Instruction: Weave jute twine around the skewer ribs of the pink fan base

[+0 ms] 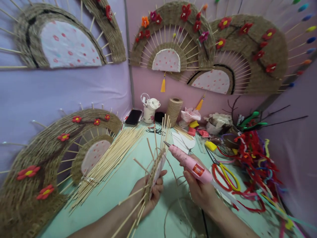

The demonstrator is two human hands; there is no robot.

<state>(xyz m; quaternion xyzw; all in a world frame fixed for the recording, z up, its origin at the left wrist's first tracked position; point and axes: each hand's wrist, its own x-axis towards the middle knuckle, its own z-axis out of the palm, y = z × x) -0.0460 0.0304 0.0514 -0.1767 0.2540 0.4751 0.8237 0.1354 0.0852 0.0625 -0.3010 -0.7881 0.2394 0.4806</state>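
I am remotely holding a flat brown-twine piece with pale wooden sticks (154,170) above the pale green tabletop (119,198) in the left hand (156,194), while the right hand (197,188) is gripping a pink pistol-shaped glue gun (189,162) near it and red-and-yellow-handled metal scissors (217,162) are lying farther right.

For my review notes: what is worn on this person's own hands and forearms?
The bare left hand and bare right hand are ungloved. No sleeve, watch or bracelet shows on the left forearm or right forearm. No ring can be made out, though some fingers are hidden.
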